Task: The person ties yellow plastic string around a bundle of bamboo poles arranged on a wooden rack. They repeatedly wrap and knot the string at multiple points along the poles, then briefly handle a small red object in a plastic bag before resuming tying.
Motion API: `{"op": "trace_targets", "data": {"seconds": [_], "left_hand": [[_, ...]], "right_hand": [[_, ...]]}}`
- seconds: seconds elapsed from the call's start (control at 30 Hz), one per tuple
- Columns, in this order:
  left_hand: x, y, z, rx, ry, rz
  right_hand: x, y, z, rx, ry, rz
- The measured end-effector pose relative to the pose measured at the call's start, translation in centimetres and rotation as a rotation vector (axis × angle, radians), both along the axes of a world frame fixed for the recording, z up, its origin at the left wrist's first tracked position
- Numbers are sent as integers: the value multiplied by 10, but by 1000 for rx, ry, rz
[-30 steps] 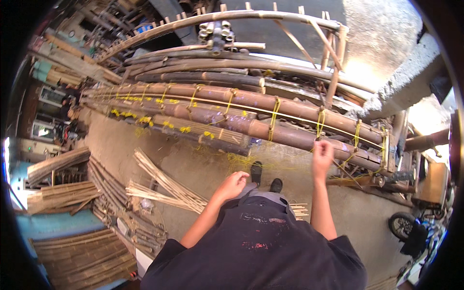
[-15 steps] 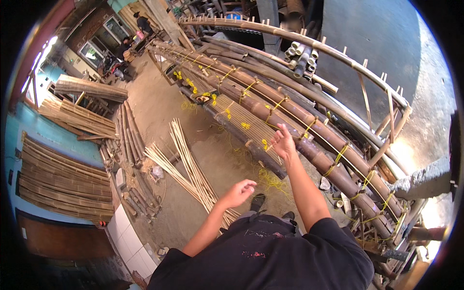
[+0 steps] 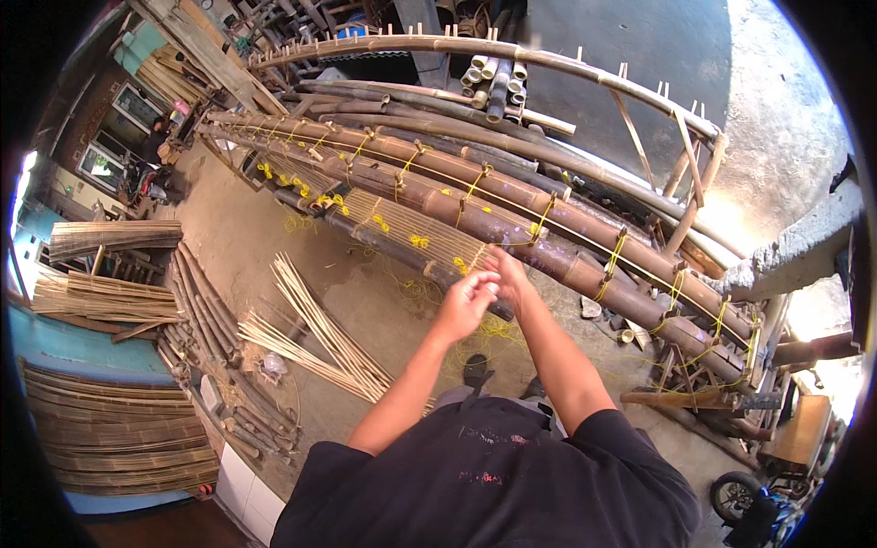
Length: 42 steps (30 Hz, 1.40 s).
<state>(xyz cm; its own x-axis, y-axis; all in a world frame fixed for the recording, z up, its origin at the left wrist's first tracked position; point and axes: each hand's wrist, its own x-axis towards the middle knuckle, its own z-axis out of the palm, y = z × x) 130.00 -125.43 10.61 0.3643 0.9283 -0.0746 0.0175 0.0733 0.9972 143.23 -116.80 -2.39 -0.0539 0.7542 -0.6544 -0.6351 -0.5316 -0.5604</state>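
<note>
My left hand (image 3: 466,306) is raised in front of the slatted mat, its fingers curled in; whatever they hold, if anything, is too small to make out. Right beside it, my right hand (image 3: 513,279) bends its fingers in toward the left one, and its fingertips are partly hidden. Both hands are at the near end of a mat of thin bamboo slats (image 3: 438,239). Bundles of yellow string (image 3: 418,242) hang along the mat. Thick brown bamboo poles (image 3: 493,224), wrapped with yellow cord, run along its far side, and a dark pole (image 3: 388,239) lies along its near side.
Loose pale bamboo sticks (image 3: 320,333) lie on the floor to the left. Tangled yellow string (image 3: 489,345) hangs near my feet. Stacked slat panels (image 3: 119,429) and poles (image 3: 206,306) stand farther left. A pegged bamboo rail (image 3: 548,59) curves behind the poles.
My left hand has moved up and right, and my right hand has come down and in, so they now meet. The view has swung right, showing a small wheeled thing at lower right.
</note>
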Motion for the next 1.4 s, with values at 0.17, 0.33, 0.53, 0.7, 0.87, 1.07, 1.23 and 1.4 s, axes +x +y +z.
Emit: {"op": "trace_targets", "data": {"seconds": [0.17, 0.33, 0.53, 0.7, 0.87, 1.07, 1.23, 1.4], "left_hand": [[-10, -16, -13, -30, 2, -24], [-45, -17, -21, -115, -45, 167], [-43, -23, 1, -105, -39, 188], [-50, -42, -15, -131, 4, 133], [-57, -50, -18, -216, -14, 137], [-53, -19, -10, -135, -103, 159], [-8, 10, -8, -212, -166, 26], [37, 26, -49, -509, -263, -152]], "right_hand": [[-13, 24, -9, 146, 253, -166], [-22, 30, -7, -113, 243, -311], [-51, 49, -29, -100, 129, -419], [-58, 61, -26, -238, -18, -598], [-51, 52, -15, -290, -158, -652], [-12, -48, -19, 282, -459, -616], [43, -118, 19, 522, -258, -720], [47, -185, 122, 629, -552, 304]]}}
